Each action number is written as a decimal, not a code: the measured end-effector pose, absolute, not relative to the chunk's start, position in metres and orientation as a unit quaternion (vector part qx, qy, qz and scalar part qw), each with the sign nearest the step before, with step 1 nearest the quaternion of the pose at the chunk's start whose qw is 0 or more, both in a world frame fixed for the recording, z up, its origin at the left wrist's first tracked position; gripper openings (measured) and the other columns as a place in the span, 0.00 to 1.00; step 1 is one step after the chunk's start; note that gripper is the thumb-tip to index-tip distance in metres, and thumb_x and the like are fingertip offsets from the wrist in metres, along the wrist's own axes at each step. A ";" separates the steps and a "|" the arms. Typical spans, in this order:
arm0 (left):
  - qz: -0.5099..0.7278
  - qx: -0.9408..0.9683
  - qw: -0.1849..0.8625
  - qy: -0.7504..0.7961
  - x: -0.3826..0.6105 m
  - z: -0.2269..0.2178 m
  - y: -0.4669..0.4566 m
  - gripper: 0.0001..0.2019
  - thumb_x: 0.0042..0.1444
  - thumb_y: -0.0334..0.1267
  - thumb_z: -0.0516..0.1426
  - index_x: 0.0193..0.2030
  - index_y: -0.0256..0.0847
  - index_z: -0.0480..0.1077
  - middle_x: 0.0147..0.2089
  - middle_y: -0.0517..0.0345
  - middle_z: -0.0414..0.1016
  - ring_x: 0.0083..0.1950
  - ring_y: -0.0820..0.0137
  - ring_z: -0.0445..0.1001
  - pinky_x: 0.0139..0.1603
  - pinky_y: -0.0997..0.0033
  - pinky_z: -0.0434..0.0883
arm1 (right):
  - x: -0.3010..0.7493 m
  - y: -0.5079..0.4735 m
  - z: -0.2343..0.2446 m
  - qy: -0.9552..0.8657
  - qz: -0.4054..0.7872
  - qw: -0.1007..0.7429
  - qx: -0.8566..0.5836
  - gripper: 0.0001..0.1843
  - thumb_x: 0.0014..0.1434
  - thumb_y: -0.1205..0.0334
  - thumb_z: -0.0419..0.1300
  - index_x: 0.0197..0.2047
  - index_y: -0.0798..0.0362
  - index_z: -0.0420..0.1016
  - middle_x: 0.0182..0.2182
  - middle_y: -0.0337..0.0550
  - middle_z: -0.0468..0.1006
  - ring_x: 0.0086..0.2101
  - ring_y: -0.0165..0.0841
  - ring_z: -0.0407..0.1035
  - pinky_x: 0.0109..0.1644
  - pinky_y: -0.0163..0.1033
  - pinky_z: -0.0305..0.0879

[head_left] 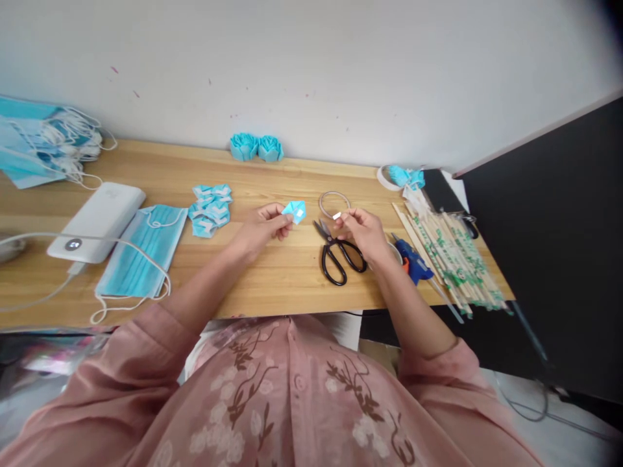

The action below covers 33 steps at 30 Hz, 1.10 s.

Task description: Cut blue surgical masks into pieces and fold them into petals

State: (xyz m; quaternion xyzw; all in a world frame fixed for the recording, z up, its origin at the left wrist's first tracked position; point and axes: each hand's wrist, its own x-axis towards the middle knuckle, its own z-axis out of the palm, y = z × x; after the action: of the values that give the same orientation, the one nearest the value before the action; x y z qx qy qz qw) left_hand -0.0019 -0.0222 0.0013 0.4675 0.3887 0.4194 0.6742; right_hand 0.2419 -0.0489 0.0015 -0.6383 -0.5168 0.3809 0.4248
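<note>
On my desk, a power bank, a face mask and some folded blue pieces lie leftmost. My left hand pinches a blue scrap above the wood. Near the scissors, my right hand pinches a white strip, fingertips together. Farther right lie a glue gun and chopsticks.

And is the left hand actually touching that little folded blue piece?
Touching. The head view shows the folded blue piece pinched in the left hand, with the thumb overlapping its left edge.
</note>
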 end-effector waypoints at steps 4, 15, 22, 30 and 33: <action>0.400 0.412 0.749 0.330 -0.002 0.006 -0.025 0.16 0.45 0.43 0.70 0.31 0.37 0.69 0.30 0.58 0.77 0.29 0.76 0.72 0.33 0.74 0.67 | 0.224 -0.060 0.012 -0.574 0.316 0.450 -0.606 0.08 0.60 0.55 0.60 0.36 0.50 0.75 0.34 0.41 0.81 0.33 0.32 0.75 0.35 0.37 0.74; 0.369 0.359 0.809 0.284 -0.005 0.011 -0.028 0.13 0.51 0.39 0.68 0.39 0.35 0.72 0.40 0.51 0.82 0.39 0.70 0.79 0.37 0.73 0.72 | 0.200 -0.072 0.013 -0.800 -0.094 0.380 -0.456 0.07 0.65 0.67 0.58 0.43 0.47 0.76 0.36 0.43 0.82 0.37 0.35 0.75 0.41 0.40 0.69; 0.392 0.332 0.810 0.284 -0.002 0.006 -0.026 0.12 0.49 0.37 0.69 0.35 0.35 0.73 0.36 0.55 0.80 0.36 0.72 0.79 0.38 0.73 0.73 | 0.195 -0.073 0.012 -0.837 -0.093 0.347 -0.412 0.13 0.64 0.70 0.57 0.48 0.49 0.77 0.38 0.44 0.82 0.39 0.36 0.75 0.42 0.41 0.70; 0.420 0.386 0.762 0.306 -0.003 0.004 -0.024 0.12 0.51 0.40 0.68 0.36 0.36 0.74 0.40 0.52 0.79 0.40 0.70 0.77 0.38 0.72 0.71 | 0.196 -0.072 0.014 -0.709 0.160 0.448 -0.520 0.11 0.66 0.59 0.57 0.47 0.48 0.78 0.38 0.43 0.83 0.36 0.34 0.76 0.43 0.43 0.73; 0.419 0.403 0.755 0.303 -0.004 0.002 -0.025 0.12 0.50 0.41 0.68 0.35 0.37 0.74 0.39 0.54 0.79 0.40 0.71 0.76 0.38 0.72 0.71 | 0.195 -0.066 0.012 -0.617 0.352 0.455 -0.537 0.13 0.64 0.50 0.59 0.42 0.49 0.79 0.36 0.42 0.82 0.35 0.33 0.76 0.37 0.39 0.74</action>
State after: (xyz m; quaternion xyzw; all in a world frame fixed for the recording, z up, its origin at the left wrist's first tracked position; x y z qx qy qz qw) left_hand -0.0036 -0.0248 0.0023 0.4035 0.3030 0.4189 0.7549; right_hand 0.1952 -0.0658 0.0124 -0.5368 -0.6174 0.3515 0.4550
